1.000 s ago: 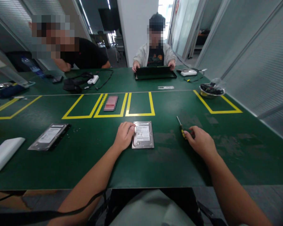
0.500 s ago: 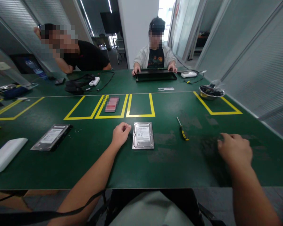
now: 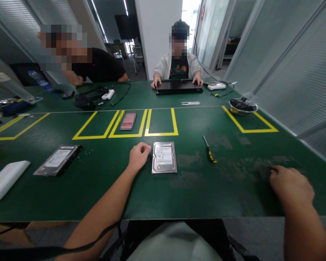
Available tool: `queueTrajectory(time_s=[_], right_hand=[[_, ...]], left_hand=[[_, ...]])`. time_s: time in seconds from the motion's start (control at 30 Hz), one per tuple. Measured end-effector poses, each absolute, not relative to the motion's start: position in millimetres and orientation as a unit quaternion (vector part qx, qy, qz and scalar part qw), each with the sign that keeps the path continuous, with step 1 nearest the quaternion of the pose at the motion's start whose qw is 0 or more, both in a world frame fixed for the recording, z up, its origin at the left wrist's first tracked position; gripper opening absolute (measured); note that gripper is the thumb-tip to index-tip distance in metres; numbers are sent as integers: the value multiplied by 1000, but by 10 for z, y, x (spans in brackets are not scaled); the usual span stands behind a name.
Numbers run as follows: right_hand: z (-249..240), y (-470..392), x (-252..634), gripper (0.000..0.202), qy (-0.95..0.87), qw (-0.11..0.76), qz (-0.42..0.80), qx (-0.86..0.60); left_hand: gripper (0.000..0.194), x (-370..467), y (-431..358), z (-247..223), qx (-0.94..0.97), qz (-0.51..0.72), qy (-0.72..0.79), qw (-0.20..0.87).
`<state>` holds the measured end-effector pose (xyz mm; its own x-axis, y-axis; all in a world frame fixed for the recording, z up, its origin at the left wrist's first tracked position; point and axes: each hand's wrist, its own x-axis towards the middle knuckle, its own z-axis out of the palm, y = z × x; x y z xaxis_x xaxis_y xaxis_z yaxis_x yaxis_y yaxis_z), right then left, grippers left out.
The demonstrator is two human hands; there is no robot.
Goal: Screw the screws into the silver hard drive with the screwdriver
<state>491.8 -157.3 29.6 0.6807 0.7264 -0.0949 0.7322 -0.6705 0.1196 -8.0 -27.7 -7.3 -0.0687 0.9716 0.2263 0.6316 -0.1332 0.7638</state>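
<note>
My left hand (image 3: 139,156) rests on the green table just left of a silver hard drive (image 3: 164,157), its fingers curled together; whether anything small is between them cannot be made out. The drive lies flat with its white label up. Far to the right, my right hand (image 3: 292,186) is over the table near the front, slightly blurred, its fingers bent down and their tips mostly hidden. A yellow and black screwdriver (image 3: 210,152) lies between the drive and my right hand, touched by neither.
A second hard drive (image 3: 57,160) and a white block (image 3: 7,180) lie at the left. Yellow tape frames (image 3: 161,135) cross the table, one around a pink packet (image 3: 128,121). A metal bowl (image 3: 243,108) stands back right. Across sit two people, one holding a black panel (image 3: 179,87).
My right hand has moved right and a little nearer to me. My left hand stays beside the drive. The person opposite has lowered the black panel flat.
</note>
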Motion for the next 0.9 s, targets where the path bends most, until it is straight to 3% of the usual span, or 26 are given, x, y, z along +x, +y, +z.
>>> queueTrajectory(time_s=[0.27,0.53,0.9], right_hand=[[204,-1682,4961,60,378,27,135,915],[214,-1724,4969,64,375,52,-26,925],[140,-1690,5076,60,445,-11,91,891]], left_hand=[[24,-73,-283,-67,656,379,616,217],[26,-69,-277,-81,660,375,615,213],[24,-54,-283,-66,666,365,616,211]])
